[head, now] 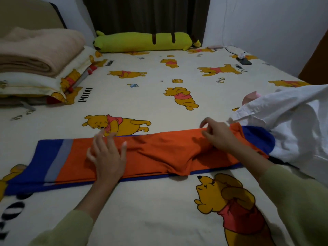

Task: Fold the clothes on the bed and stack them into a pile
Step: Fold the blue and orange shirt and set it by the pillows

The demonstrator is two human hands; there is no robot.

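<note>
An orange garment (pixel 159 153) with blue and grey bands lies folded into a long strip across the bed (pixel 150 89). My left hand (pixel 106 155) lies flat on its left half with fingers spread. Over the strip's right part hovers my right hand (pixel 218 134), fingers loosely curled and holding nothing. A crumpled white garment (pixel 292 125) sits at the right and overlaps the strip's blue right end.
A folded beige blanket (pixel 39 50) rests on pillows at the back left. A long yellow-green plush (pixel 143 41) lies along the far edge. A dark phone (pixel 244 60) with a cable lies at the far right. Something pink (pixel 251 96) peeks out behind the white garment.
</note>
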